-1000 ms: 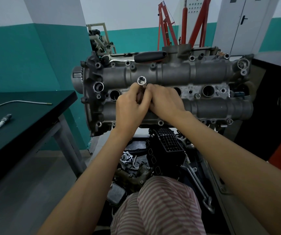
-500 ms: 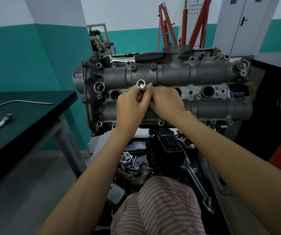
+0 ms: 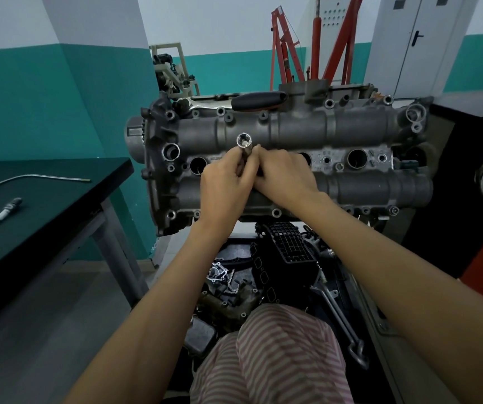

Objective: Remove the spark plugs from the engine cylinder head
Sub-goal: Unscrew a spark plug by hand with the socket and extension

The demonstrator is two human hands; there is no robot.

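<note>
The grey cylinder head [image 3: 351,132] stands in front of me with a row of round plug wells; one well [image 3: 198,165] at the left and one [image 3: 356,158] at the right show open. A chrome socket tube [image 3: 244,141] sticks up out of the second well. My left hand [image 3: 222,188] grips its shaft from the left. My right hand [image 3: 284,177] holds it from the right, fingertips pressed against the tube. The tube's lower part is hidden by my fingers. One spark plug [image 3: 7,210] lies on the dark table [image 3: 59,199] at the left.
A black-handled ratchet [image 3: 257,100] rests on top of the head. A bent metal rod [image 3: 30,179] lies on the table. Loose engine parts and a long wrench [image 3: 342,322] sit on the floor below. A red engine hoist [image 3: 286,53] stands behind.
The socket tube has risen slightly out of the well, and both hands have shifted their hold round it, staying in the same spot.
</note>
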